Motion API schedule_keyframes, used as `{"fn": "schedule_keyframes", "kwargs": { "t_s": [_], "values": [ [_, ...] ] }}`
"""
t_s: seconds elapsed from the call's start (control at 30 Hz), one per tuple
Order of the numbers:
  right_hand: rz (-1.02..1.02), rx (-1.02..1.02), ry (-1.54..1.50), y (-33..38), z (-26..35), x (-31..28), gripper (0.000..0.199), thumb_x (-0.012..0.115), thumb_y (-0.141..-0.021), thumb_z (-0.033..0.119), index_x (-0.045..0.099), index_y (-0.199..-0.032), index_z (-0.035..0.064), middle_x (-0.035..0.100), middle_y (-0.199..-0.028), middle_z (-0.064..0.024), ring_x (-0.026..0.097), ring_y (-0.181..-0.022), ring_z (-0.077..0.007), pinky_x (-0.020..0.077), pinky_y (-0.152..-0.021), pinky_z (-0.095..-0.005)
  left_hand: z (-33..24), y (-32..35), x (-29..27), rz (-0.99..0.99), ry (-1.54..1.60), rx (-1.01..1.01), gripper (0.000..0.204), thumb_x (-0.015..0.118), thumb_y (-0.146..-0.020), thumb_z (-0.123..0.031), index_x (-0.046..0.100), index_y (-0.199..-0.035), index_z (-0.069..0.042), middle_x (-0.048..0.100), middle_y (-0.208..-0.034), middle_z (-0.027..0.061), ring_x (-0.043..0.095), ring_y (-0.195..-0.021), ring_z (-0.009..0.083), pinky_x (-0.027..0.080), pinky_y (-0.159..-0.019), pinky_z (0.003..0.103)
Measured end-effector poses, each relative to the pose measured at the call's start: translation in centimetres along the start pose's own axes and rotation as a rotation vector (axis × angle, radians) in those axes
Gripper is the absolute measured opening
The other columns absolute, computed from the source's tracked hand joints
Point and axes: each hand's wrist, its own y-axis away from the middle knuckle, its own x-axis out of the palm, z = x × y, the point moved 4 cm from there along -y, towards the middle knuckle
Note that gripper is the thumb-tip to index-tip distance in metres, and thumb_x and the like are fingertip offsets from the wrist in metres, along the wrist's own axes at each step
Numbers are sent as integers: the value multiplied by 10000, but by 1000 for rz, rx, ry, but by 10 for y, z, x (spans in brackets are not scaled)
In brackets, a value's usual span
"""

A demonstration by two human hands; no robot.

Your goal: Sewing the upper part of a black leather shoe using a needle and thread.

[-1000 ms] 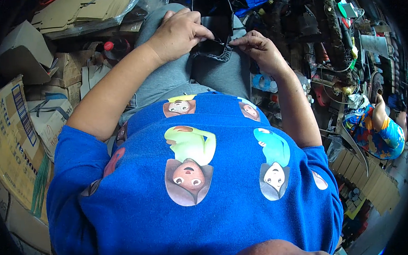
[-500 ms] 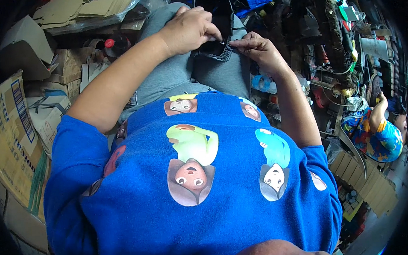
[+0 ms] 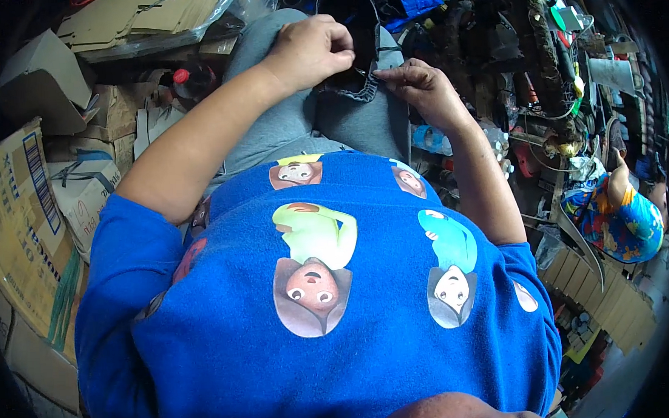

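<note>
Across my thighs lies a black shoe-shaped piece (image 3: 369,37), hollow inside, with a ridged, stitched-looking rim at its near end. My left hand (image 3: 312,50) is over its left side, thumb and curled fingers brought together above the opening. I cannot make out what those fingers hold, if anything. At the near right edge of the black piece, my right hand (image 3: 423,87) is closed in a pinch, fingertips against the rim. A tiny bright glint shows beside them, too small to name. A thin dark strand sticks out from the piece's right side.
Cardboard boxes (image 3: 40,77) and flattened cardboard (image 3: 143,18) crowd my left, with a red-capped bottle (image 3: 194,81) among them. Clear plastic bottles (image 3: 431,139) and a clutter of tools lie to my right. Another person in a colourful shirt (image 3: 615,221) sits farther right.
My left hand has drawn a little up and left, away from the rim and my right fingertips. The right hand stays at the rim, its fingers slightly more curled.
</note>
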Motion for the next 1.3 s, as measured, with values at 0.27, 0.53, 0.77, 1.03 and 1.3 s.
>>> {"fn": "schedule_keyframes", "kwargs": {
  "t_s": [0.27, 0.53, 0.77, 1.03, 1.3],
  "values": [
    [25, 4, 265, 0, 20, -5, 290, 625, -811, 42, 702, -1056, 176, 573, -838, -57, 579, -825, -164, 479, -737, -293, -20, 12, -10, 97, -452, 79, 172, 606, -800, -263, 683, -909, -155, 667, -913, 10, 573, -948, 212, 346, -901, 411],
    [16, 161, -202, 5, -5, 6, 281, 661, -823, 80, 672, -1099, 130, 624, -870, -10, 553, -774, -80, 459, -717, -243, -15, 19, -6, 131, -298, -19, 209, 652, -770, -250, 702, -966, -194, 675, -927, -9, 530, -991, 195, 295, -951, 408],
    [-12, 147, -414, -2, -8, 14, 254, 677, -819, 73, 657, -1072, 58, 658, -919, -16, 567, -841, -70, 463, -798, -231, -14, 12, 5, 103, -324, -44, 204, 677, -751, -250, 699, -951, -215, 666, -850, -25, 537, -955, 178, 282, -863, 381],
    [-27, 148, -372, -3, -5, 16, 244, 673, -825, 81, 656, -1067, 54, 662, -927, -18, 570, -851, -75, 462, -810, -244, -11, 2, 9, 180, -219, -110, 167, 670, -780, -273, 681, -905, -163, 683, -804, 4, 621, -842, 180, 316, -826, 393],
    [59, 152, -419, -2, -9, 12, 279, 651, -840, 83, 646, -1119, 64, 665, -950, -15, 565, -861, -66, 462, -811, -244, 1, -2, 7, -41, 242, -91, 187, 712, -749, -223, 678, -842, -64, 648, -758, 42, 598, -746, 123, 473, -686, 273]
  ]
}}
